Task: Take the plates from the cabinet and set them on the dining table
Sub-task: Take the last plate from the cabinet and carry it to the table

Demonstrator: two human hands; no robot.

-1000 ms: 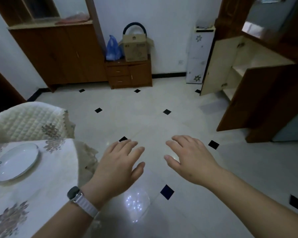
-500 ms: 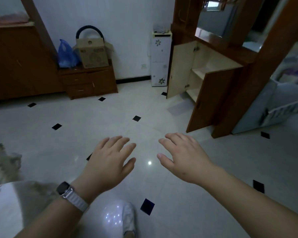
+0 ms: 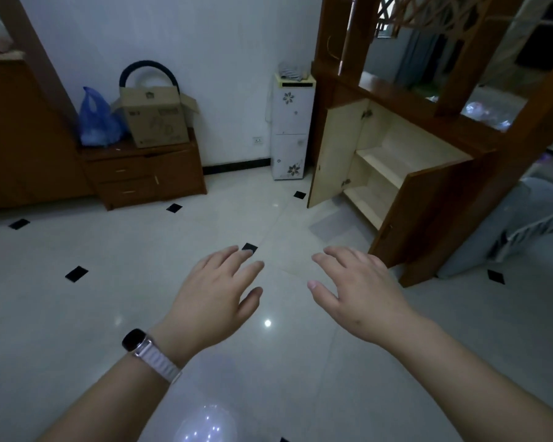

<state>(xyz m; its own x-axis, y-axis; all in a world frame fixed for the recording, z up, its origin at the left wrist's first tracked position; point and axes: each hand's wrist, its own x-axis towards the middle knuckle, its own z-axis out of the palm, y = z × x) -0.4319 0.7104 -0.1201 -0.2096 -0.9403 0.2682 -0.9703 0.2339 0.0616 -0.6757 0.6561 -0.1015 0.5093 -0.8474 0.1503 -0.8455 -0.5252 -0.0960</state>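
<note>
Above tiled floor (image 3: 141, 298): left hand (image 3: 211, 298), right hand (image 3: 361, 291) outstretched, palms down, empty.

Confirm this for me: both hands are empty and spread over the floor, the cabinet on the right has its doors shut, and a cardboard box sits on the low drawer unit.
One thing is wrong: the cabinet doors are open, not shut, and the head view shows its pale shelves inside. The rest holds: the left hand and right hand are empty and spread over the floor, and the cardboard box sits on the low drawer unit.
</note>
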